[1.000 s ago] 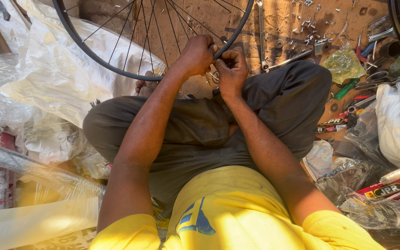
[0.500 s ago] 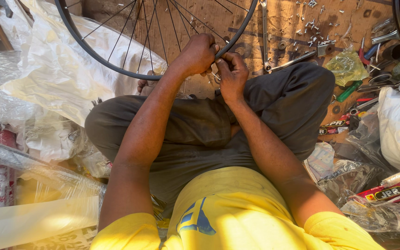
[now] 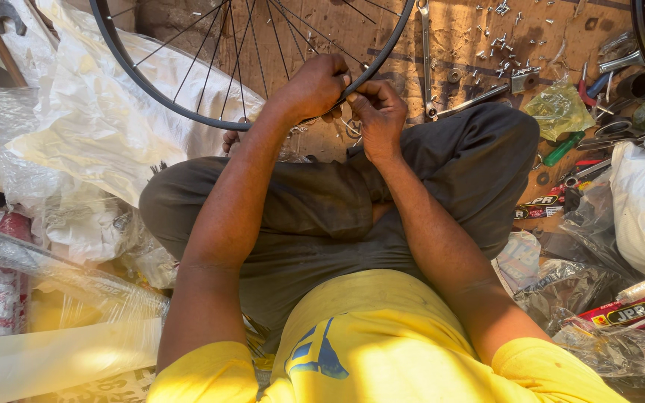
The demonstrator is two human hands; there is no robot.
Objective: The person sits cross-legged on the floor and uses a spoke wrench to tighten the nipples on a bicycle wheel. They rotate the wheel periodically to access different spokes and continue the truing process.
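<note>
Head view: left hand (image 3: pixel 315 86) grips the black wheel rim (image 3: pixel 188 112) over the lap, right hand (image 3: pixel 377 112) pinching something small at a spoke (image 3: pixel 263 45), both barely shifted since a second ago, so spoke work continues.

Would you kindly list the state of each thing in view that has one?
Bicycle wheel: bare rim without tyre, spokes fitted, upright.
Left hand: closed on the rim.
Right hand: fingers pinched at the rim.
Long wrench: lying flat.
Green-handled screwdriver: lying unused.
</note>
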